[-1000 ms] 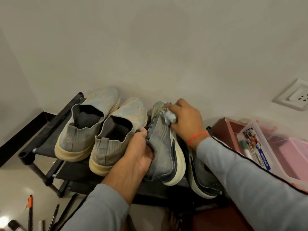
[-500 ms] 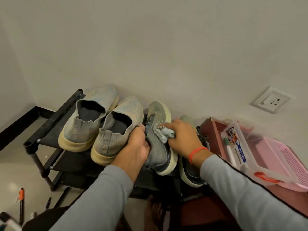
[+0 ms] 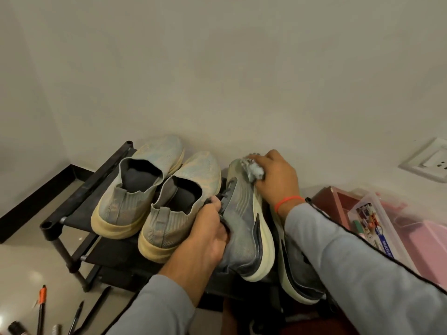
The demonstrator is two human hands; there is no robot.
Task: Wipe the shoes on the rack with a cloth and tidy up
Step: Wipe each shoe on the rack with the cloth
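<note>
**Tilted sneaker could slip off the rack**

Our left hand grips the grey sneaker at its collar, tipped on edge on the shoe rack. Our right hand pinches the crumpled cloth against its toe. Pressing hard there could twist the sneaker loose, knocking its neighbouring knit slip-on.

— What lies on the floor at the lower left?
— Several pens and an orange-capped marker.
— And to the right?
— A clear plastic box of stationery beside a pink basket, under a white wall socket.
</note>
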